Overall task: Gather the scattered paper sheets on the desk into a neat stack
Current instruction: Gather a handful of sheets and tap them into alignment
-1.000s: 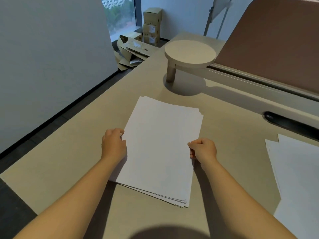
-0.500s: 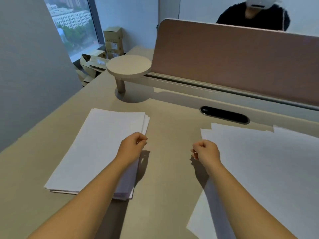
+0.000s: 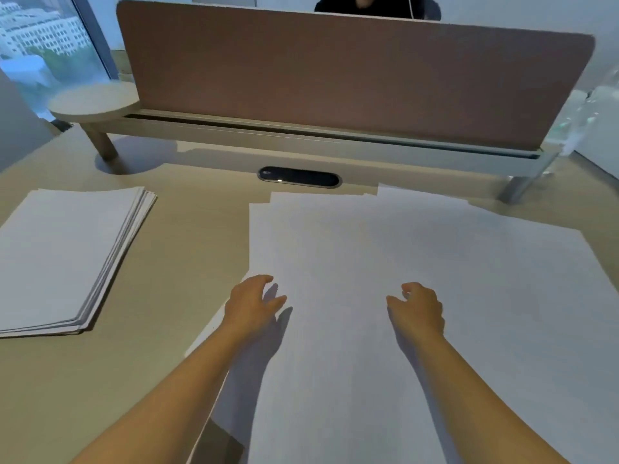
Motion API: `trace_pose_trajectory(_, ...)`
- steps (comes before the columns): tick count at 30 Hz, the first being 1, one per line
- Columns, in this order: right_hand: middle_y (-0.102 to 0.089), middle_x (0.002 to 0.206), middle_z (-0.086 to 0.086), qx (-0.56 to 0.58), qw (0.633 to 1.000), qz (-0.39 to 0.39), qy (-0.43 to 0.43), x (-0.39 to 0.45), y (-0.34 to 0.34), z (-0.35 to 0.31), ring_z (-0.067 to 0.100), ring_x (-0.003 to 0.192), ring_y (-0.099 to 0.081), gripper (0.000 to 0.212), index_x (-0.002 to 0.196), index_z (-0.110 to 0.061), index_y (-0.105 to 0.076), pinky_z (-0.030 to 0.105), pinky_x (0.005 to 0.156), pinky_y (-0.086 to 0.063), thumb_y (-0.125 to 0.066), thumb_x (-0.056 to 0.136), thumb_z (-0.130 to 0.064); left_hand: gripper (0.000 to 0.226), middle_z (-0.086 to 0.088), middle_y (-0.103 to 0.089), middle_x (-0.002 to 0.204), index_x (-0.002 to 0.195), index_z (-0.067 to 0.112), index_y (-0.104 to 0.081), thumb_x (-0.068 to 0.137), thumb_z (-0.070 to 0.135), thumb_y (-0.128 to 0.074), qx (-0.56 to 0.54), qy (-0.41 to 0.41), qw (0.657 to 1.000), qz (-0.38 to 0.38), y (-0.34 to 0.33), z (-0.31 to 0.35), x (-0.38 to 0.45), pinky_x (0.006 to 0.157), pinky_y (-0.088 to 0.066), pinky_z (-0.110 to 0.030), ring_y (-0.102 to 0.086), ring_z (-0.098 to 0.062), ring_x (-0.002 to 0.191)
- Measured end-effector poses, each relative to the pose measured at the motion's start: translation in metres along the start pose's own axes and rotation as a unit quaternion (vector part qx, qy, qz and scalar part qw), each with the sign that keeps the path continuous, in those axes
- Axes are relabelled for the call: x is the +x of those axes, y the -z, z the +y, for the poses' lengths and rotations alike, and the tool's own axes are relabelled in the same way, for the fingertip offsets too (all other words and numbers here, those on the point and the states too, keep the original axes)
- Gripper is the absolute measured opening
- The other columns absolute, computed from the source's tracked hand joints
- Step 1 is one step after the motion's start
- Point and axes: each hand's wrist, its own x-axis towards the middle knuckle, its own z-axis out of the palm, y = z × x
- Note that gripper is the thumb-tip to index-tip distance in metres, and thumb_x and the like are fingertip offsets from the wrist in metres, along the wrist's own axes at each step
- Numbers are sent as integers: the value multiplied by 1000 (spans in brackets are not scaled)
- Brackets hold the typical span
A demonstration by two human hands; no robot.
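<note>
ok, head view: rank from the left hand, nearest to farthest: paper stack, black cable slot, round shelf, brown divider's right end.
From the left hand:
1. paper stack, to its left on the desk.
2. black cable slot, straight ahead at the desk's back.
3. round shelf, far left, raised on a leg.
4. brown divider's right end, far right, at the back.

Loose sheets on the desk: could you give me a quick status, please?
Left hand and right hand open above the loose sheets, holding nothing. Neat stack sits apart, on the left. Nothing in the way.
</note>
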Motion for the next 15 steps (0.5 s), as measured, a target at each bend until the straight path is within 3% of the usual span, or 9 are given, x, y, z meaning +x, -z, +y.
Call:
trace_pose_trajectory(4, -47, 128, 10, -96, 993, 22, -65, 2, 14, 28, 33, 117, -45, 48, 128, -12, -46, 40, 92, -43, -56, 84, -30, 63, -4, -38, 141, 132, 18, -41, 83, 55, -55, 127, 60, 990, 22, -21, 20, -10, 100, -36, -40, -34, -29, 131)
trace_pose_trajectory(9, -43, 129, 12, -24, 994, -15, -109, 14, 18, 27, 32, 116, -48, 56, 133, -9, -39, 35, 92, -43, -58, 81, -19, 61, -13, -35, 137, 129, 9, -41, 83, 42, -63, 9, 140, 990, 10, -29, 50, -13, 100, -33, -39, -33, -33, 129)
trace_pose_trajectory(13, -51, 83, 8, 74, 990, -30, -114, 14, 7, 18, 31, 94, -63, 50, 117, 3, -53, 42, 84, -56, -61, 68, -7, 76, -11, -26, 143, 139, 6, -30, 79, 29, -72, -125, 175, 976, -26, -29, 60, -9, 101, -38, -43, -36, -34, 130)
trace_pose_trajectory(15, -48, 77, 6, 109, 988, -43, -99, 13, 1, 15, 32, 93, -63, 49, 115, 6, -53, 44, 82, -56, -63, 68, -5, 79, -12, -26, 142, 140, 4, -28, 77, 19, -73, -162, 176, 970, -42, -28, 57, -8, 95, -42, -39, -40, -32, 126)
